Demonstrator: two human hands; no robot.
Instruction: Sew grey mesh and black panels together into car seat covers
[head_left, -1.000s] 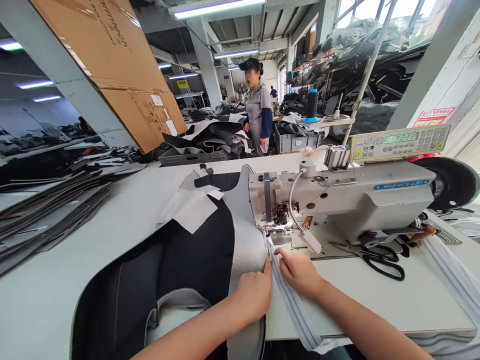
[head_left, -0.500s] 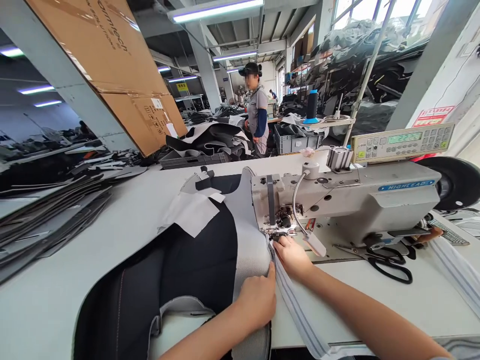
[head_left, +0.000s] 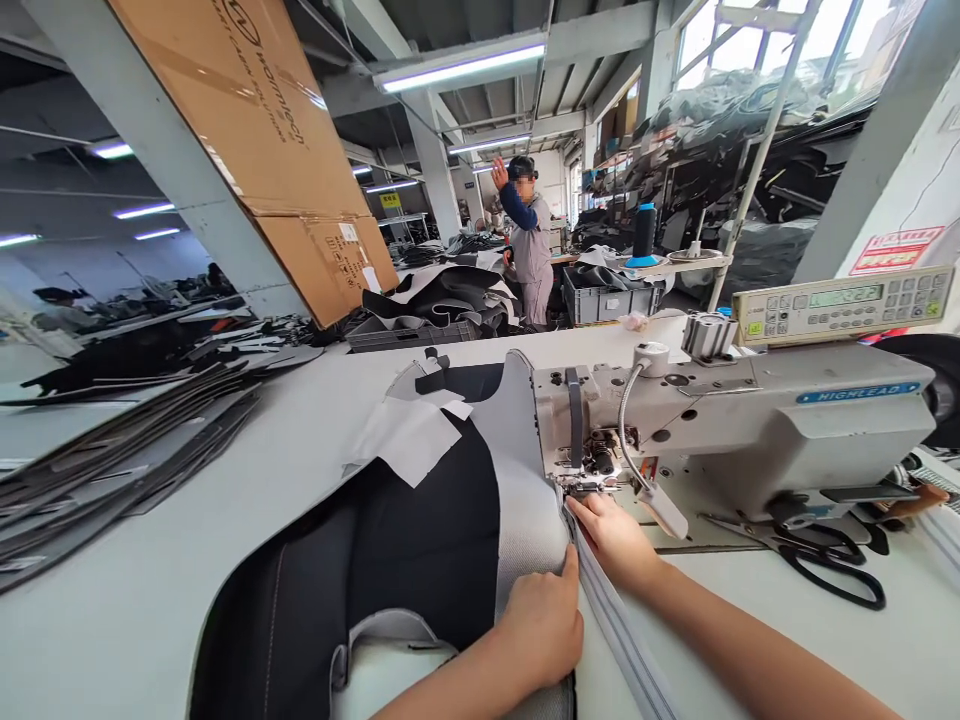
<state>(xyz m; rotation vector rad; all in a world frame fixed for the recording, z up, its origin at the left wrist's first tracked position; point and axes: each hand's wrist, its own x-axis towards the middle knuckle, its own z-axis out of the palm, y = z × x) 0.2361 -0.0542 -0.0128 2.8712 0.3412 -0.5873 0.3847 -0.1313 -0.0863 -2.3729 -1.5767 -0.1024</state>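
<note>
A black and grey fabric cover (head_left: pixel 420 540) lies on the white table (head_left: pixel 262 470) and runs under the needle of a white sewing machine (head_left: pixel 735 420). My left hand (head_left: pixel 544 625) rests closed on the grey edge of the cover, thumb along the seam. My right hand (head_left: pixel 611 535) lies just in front of the presser foot, fingers pressed on a grey striped strip (head_left: pixel 622 640) that trails toward me beside the cover's edge.
Black scissors (head_left: pixel 825 565) lie on the table right of the machine. A control panel (head_left: pixel 844 300) sits above it. Stacked dark panels (head_left: pixel 112 460) fill the left. A person (head_left: pixel 529 245) stands behind with an arm raised, beside a grey crate (head_left: pixel 607 295) and cardboard boxes (head_left: pixel 300 170).
My right hand slid forward along the strip up to the presser foot, and the left followed along the seam. The person behind raised an arm. My view shifted left.
</note>
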